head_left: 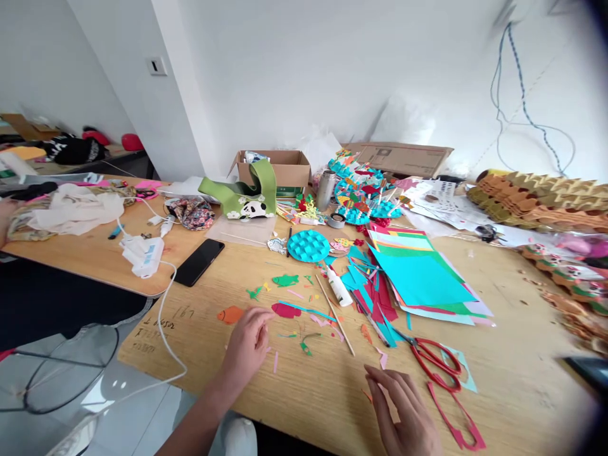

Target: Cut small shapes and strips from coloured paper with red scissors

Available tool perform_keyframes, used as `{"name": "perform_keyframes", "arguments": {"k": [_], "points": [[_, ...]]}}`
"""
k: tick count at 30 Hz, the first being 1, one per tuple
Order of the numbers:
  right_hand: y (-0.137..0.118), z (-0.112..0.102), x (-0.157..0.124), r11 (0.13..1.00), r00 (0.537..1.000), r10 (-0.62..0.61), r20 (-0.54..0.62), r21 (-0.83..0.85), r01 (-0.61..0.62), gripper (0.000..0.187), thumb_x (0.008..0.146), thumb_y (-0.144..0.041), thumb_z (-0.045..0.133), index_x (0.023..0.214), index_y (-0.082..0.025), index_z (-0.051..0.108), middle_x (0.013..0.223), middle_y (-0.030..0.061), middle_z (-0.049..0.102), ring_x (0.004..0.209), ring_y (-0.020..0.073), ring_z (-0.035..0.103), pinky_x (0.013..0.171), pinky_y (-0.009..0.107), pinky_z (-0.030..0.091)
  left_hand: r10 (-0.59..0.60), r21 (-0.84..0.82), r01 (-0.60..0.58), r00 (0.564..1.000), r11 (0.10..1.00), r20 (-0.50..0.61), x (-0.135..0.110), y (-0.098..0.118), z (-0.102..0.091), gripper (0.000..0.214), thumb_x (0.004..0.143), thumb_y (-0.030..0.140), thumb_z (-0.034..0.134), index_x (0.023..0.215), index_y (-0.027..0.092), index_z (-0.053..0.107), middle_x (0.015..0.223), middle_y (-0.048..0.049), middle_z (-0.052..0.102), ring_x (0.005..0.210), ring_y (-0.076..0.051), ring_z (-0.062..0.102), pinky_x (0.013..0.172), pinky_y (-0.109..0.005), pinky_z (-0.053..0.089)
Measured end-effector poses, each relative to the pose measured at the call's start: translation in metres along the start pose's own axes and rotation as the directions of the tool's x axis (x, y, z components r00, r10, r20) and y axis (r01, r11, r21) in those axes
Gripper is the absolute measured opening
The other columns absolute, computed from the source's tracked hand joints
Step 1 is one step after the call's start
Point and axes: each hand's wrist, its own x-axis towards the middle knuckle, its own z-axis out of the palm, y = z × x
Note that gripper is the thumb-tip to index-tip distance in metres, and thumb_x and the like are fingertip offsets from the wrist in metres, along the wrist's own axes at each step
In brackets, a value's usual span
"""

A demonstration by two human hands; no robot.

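My left hand (251, 335) is over the table with its fingers curled together. Its fingertips are beside a crimson paper fish (286, 310); whatever they may pinch is hidden. An orange paper fish (230, 315) lies just left of that hand, and a green paper fish (285, 280) farther back. Lower right, my right hand (403, 408) hovers low with fingers loosely stretched and the thumb apart, seemingly holding nothing. A small orange scrap (367, 396) shows beside its thumb. Red-handled scissors (439, 362) rest beyond it, and a thin wooden stick (335, 316) lies between the hands.
A white glue bottle (339, 288) lies near blue and red paper strips and a stack of coloured sheets (422, 272). Behind are a round turquoise piece (308, 246), a green panda bag (249, 199) and a metal flask (325, 190). A phone (198, 261) and white power strip (142, 254) lie left.
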Motion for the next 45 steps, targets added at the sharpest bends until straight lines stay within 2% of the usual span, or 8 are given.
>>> {"name": "perform_keyframes", "arguments": {"k": [5, 9, 14, 18, 25, 32, 39, 45], "points": [[-0.002, -0.012, -0.007, 1.000, 0.992, 0.029, -0.125, 0.006, -0.029, 0.017, 0.087, -0.020, 0.049, 0.102, -0.024, 0.056, 0.085, 0.0075, 0.061, 0.080, 0.0221, 0.059, 0.066, 0.034, 0.049, 0.137, 0.103, -0.127, 0.986, 0.987, -0.097, -0.008, 0.021, 0.015, 0.033, 0.084, 0.011, 0.042, 0.114, 0.019, 0.052, 0.106, -0.0094, 0.058, 0.103, -0.020, 0.054, 0.088, -0.036, 0.047], [0.014, -0.040, 0.003, 0.994, 0.970, 0.005, -0.241, -0.104, -0.031, 0.014, 0.084, -0.022, 0.053, 0.098, -0.023, 0.058, 0.083, 0.0063, 0.062, 0.076, 0.0204, 0.060, 0.068, 0.033, 0.048, 0.239, 0.121, -0.231, 0.969, 0.965, -0.056, -0.009, 0.039, 0.029, 0.036, 0.084, 0.013, 0.044, 0.119, 0.019, 0.049, 0.108, -0.0096, 0.059, 0.103, -0.020, 0.054, 0.088, -0.035, 0.047], [0.043, -0.092, 0.046, 0.944, 0.936, 0.048, -0.349, -0.290, -0.156, 0.020, 0.083, -0.038, 0.053, 0.090, -0.021, 0.062, 0.087, 0.0076, 0.064, 0.066, 0.0181, 0.060, 0.056, 0.028, 0.045, 0.293, 0.090, -0.291, 0.956, 0.953, -0.016, -0.007, 0.050, 0.043, 0.039, 0.085, 0.013, 0.044, 0.124, 0.019, 0.044, 0.111, -0.0099, 0.059, 0.106, -0.020, 0.053, 0.090, -0.036, 0.046], [0.085, -0.118, 0.090, 0.863, 0.935, 0.158, -0.316, -0.416, -0.287, 0.037, 0.082, -0.051, 0.047, 0.088, -0.020, 0.065, 0.086, 0.0081, 0.067, 0.045, 0.0136, 0.052, 0.060, 0.033, 0.045, 0.311, 0.025, -0.311, 0.950, 0.950, 0.029, -0.002, 0.064, 0.049, 0.041, 0.085, 0.012, 0.042, 0.125, 0.020, 0.043, 0.110, -0.0093, 0.059, 0.105, -0.020, 0.054, 0.089, -0.036, 0.047], [0.179, -0.121, 0.149, 0.714, 0.899, 0.427, -0.094, -0.576, -0.399, 0.047, 0.079, -0.051, 0.049, 0.104, -0.014, 0.063, 0.101, 0.0154, 0.065, 0.088, 0.0274, 0.063, 0.075, 0.036, 0.046, 0.373, -0.007, -0.374, 0.925, 0.927, 0.074, 0.002, 0.071, 0.066, 0.044, 0.084, 0.009, 0.042, 0.127, 0.019, 0.041, 0.110, -0.0092, 0.059, 0.107, -0.019, 0.053, 0.092, -0.037, 0.046], [0.223, -0.127, 0.179, 0.594, 0.806, 0.589, -0.063, -0.643, -0.484, 0.053, 0.077, -0.055, 0.051, 0.103, -0.010, 0.061, 0.102, 0.0187, 0.066, 0.099, 0.0333, 0.059, 0.077, 0.038, 0.044, 0.421, 0.053, -0.423, 0.906, 0.904, 0.049, 0.002, 0.067, 0.072, 0.044, 0.083, 0.008, 0.043, 0.126, 0.018, 0.042, 0.110, -0.0084, 0.060, 0.107, -0.018, 0.053, 0.091, -0.034, 0.047], [0.246, -0.124, 0.199, 0.497, 0.739, 0.672, -0.049, -0.710, -0.499, 0.063, 0.074, -0.063, 0.051, 0.100, -0.007, 0.058, 0.103, 0.0218, 0.063, 0.100, 0.0349, 0.058, 0.078, 0.039, 0.042, 0.470, -0.034, -0.481, 0.837, 0.876, 0.280, 0.029, 0.134, 0.086, 0.033, 0.082, 0.015, 0.046, 0.114, 0.020, 0.053, 0.110, -0.0061, 0.060, 0.106, -0.019, 0.051, 0.094, -0.036, 0.043], [0.258, -0.132, 0.210, 0.482, 0.706, 0.708, -0.024, -0.714, -0.508, 0.057, 0.076, -0.060, 0.051, 0.098, -0.008, 0.059, 0.103, 0.0216, 0.063, 0.098, 0.0329, 0.059, 0.073, 0.036, 0.044, 0.518, -0.053, -0.552, 0.738, 0.832, 0.433, 0.090, 0.176, 0.156, 0.027, 0.082, 0.030, 0.050, 0.101, 0.014, 0.060, 0.109, -0.0114, 0.059, 0.113, -0.024, 0.046, 0.100, -0.038, 0.036]]}}
